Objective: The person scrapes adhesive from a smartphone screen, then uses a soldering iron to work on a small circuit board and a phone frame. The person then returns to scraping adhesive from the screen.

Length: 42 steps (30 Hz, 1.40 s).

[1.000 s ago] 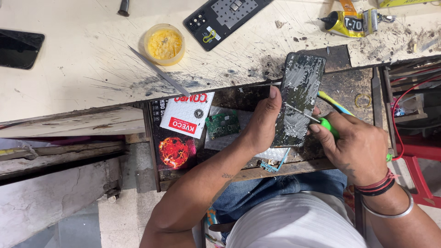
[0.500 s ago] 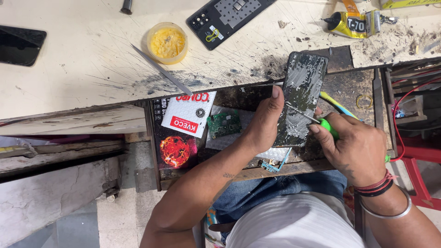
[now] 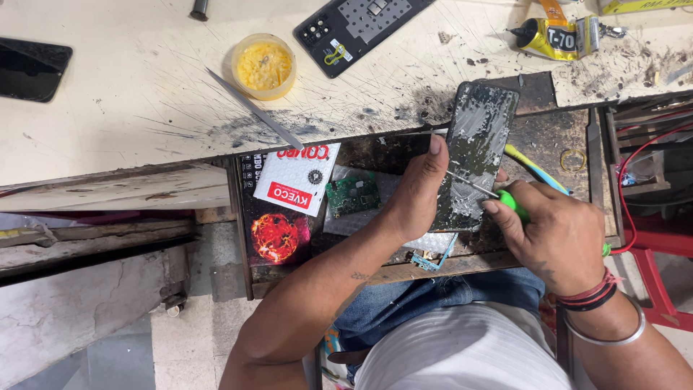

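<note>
Scratched cream workbench [image 3: 108, 123], open drawer [image 3: 563, 137] beneath. Phone panel [image 3: 473, 155], upright over drawer, gripped along left edge by left hand [image 3: 415, 195]. Green-handled screwdriver [image 3: 498, 196], clasped tight in right hand [image 3: 556, 235], tip against panel. Yellow jar [image 3: 263, 66] on bench.

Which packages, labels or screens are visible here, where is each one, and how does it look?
White rectangular card packet: in the open drawer, left of the left hand; red label, red print.
Yellow glue tube: on the bench top, upper right; black cap, black label.
Dark phone screen: at the bench's left edge; black, unlit.
Scraped dark phone panel: under the left hand; grey residue.
</note>
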Tool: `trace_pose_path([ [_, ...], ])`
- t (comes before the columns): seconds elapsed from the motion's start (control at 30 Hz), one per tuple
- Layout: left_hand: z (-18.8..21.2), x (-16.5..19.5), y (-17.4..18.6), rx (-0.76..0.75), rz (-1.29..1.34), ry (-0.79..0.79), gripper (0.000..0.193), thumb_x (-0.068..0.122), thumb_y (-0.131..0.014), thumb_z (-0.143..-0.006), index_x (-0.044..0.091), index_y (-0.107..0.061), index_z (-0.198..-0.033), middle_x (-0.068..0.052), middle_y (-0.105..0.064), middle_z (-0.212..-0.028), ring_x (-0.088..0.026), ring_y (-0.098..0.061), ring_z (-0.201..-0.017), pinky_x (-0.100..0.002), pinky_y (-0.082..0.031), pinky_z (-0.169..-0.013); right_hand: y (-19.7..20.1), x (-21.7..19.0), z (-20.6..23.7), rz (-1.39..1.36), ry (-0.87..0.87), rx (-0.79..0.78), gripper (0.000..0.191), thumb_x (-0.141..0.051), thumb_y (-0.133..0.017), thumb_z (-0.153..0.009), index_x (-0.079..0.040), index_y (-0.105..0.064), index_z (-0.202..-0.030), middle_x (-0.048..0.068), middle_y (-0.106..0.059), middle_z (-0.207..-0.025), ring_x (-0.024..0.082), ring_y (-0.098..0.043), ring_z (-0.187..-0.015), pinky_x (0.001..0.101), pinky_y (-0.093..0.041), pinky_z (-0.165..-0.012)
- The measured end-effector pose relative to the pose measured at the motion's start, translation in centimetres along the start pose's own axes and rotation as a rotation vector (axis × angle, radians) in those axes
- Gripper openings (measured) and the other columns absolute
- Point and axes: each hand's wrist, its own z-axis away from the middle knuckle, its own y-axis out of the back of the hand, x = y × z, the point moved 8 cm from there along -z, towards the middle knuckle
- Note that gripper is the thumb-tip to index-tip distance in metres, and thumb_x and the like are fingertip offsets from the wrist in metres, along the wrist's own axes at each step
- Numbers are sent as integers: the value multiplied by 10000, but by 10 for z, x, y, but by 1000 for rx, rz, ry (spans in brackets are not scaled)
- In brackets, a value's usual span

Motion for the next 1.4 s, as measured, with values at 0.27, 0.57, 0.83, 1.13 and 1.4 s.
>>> trace_pose_path([
  [0.27, 1, 5, -1, -28, -136, -36, 939, 716, -195, -1104, -69, -669, -1307, -152, -737, -1203, -202, -701, -1143, -366, -563, -1051, 2, 8, -4, -15, -41, 7, 377, -498, -654, -1018, -130, -687, -939, 97, -644, -759, 348, -648, -668, 469, -479, -583],
  [0.57, -1, 1, 1, 2, 44, -16, 872, 687, -230, -1089, -54, -598, -1365, -148, -713, -1227, -221, -695, -1160, -392, -566, -1062, -2, 3, 4, 12, 5, -35, 419, -515, -646, -987, -128, -641, -828, 95, -634, -725, 348, -647, -651, 474, -482, -576],
  [0.83, -1, 4, 1, 18, -13, -56, 889, 696, -214, -1096, -56, -607, -1359, -141, -716, -1205, -203, -689, -1159, -381, -560, -1064, -2, 5, 3, 30, -20, -36, 425, -520, -640, -988, -131, -640, -816, 100, -634, -716, 354, -642, -634, 482, -477, -562],
  [1.13, 0, 5, -1, 17, 28, -35, 889, 705, -240, -1086, -58, -607, -1354, -144, -711, -1220, -207, -696, -1133, -382, -568, -1041, 0, 5, 1, 20, -33, -32, 408, -510, -640, -999, -128, -652, -857, 100, -638, -716, 350, -648, -639, 479, -479, -568],
  [1.4, -1, 1, 2, 24, 30, -44, 884, 698, -234, -1091, -59, -601, -1364, -150, -711, -1229, -211, -693, -1149, -384, -566, -1050, 0, 0, 1, 11, -2, -43, 408, -507, -647, -974, -126, -652, -830, 88, -642, -719, 340, -650, -632, 478, -474, -553],
])
